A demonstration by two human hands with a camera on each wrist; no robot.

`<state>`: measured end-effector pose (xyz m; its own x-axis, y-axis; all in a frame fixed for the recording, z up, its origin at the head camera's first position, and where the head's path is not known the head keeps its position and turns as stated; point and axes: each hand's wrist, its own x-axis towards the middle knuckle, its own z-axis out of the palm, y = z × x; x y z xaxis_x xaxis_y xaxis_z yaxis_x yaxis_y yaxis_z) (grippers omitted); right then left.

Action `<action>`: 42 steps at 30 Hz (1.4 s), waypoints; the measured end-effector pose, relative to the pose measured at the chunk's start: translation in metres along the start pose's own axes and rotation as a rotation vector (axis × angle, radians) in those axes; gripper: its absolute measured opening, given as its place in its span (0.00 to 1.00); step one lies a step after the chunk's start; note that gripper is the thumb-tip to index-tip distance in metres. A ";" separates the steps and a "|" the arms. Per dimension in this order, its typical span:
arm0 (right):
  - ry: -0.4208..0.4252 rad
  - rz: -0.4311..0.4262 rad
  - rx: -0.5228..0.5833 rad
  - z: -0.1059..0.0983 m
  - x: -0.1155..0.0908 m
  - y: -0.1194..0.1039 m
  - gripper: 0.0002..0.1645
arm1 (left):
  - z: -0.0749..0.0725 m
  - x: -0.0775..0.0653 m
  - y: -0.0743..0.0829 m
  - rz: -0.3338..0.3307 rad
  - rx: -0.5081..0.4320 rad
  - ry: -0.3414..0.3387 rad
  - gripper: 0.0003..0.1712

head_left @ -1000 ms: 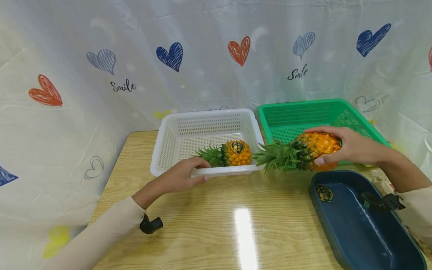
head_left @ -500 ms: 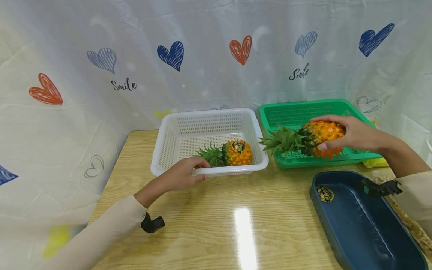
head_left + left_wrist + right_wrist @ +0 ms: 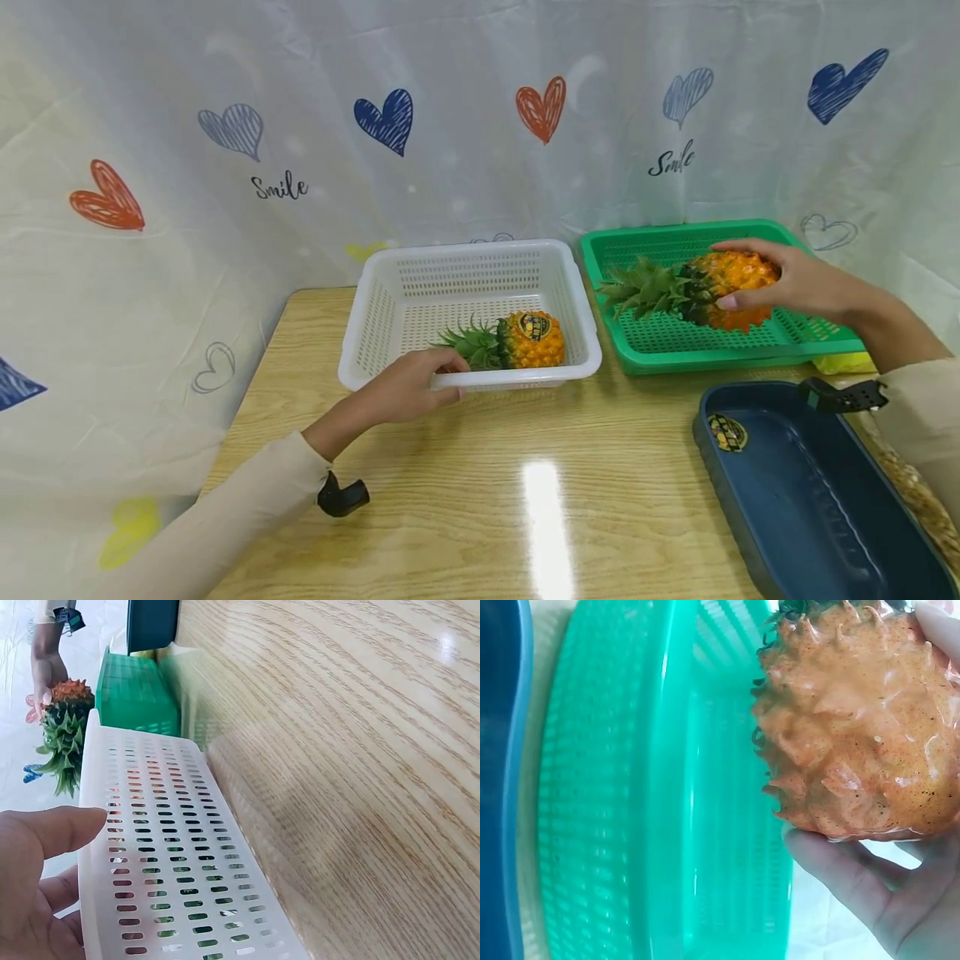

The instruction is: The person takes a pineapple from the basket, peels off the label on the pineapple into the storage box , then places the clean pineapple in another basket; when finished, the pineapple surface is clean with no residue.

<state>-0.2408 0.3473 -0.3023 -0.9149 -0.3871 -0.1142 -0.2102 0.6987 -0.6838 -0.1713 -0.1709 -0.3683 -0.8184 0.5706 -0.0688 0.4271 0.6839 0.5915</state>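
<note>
My right hand [image 3: 802, 283] grips an orange pineapple [image 3: 735, 283] by its body, its green crown pointing left, above the green basket [image 3: 750, 360]. In the right wrist view the spiky pineapple [image 3: 862, 727] shows close up, with thumb and fingers around it. My left hand [image 3: 408, 387] pinches the front rim of the white basket [image 3: 517, 379], thumb outside and fingers inside; the left wrist view shows the thumb against the perforated wall of the white basket [image 3: 172, 847]. A second pineapple [image 3: 534, 342] with a round dark sticker lies inside the white basket, along its front wall.
A dark blue tray [image 3: 810, 492] with a round sticker [image 3: 727, 433] stands at the front right of the wooden table [image 3: 420, 517]. Something yellow [image 3: 843, 363] shows beside the green basket. Behind the baskets hangs a white curtain [image 3: 465, 183] printed with hearts.
My right hand has carried the pineapple from the front edge of the green basket back and to the right, over its inside. The left hand keeps its hold on the white rim.
</note>
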 end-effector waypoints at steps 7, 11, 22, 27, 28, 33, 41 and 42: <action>-0.007 0.052 -0.027 -0.014 0.010 0.014 0.43 | 0.001 0.000 0.000 -0.009 -0.005 -0.004 0.12; -0.013 0.077 -0.063 -0.021 0.016 0.020 0.43 | 0.001 0.000 0.001 -0.013 -0.012 -0.006 0.12; -0.033 0.101 -0.106 -0.032 0.029 0.039 0.45 | 0.002 0.001 -0.001 -0.012 -0.013 -0.007 0.11; -0.067 0.119 -0.090 -0.029 0.038 0.049 0.45 | 0.002 0.002 -0.002 -0.002 0.002 -0.004 0.11; -0.073 0.123 -0.087 -0.028 0.040 0.051 0.45 | 0.003 0.002 -0.002 0.001 0.006 -0.003 0.11; -0.076 0.145 -0.090 -0.023 0.047 0.059 0.46 | 0.004 0.002 -0.003 0.010 0.012 0.002 0.11; -0.084 0.154 -0.136 -0.018 0.059 0.072 0.50 | 0.003 0.002 -0.002 0.008 0.036 0.004 0.11; -0.086 0.157 -0.141 -0.017 0.060 0.073 0.51 | 0.003 0.002 -0.002 0.008 0.039 0.003 0.11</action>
<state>-0.3169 0.3856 -0.3468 -0.9087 -0.3124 -0.2770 -0.1187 0.8293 -0.5461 -0.1727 -0.1699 -0.3722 -0.8159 0.5749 -0.0612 0.4485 0.6962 0.5605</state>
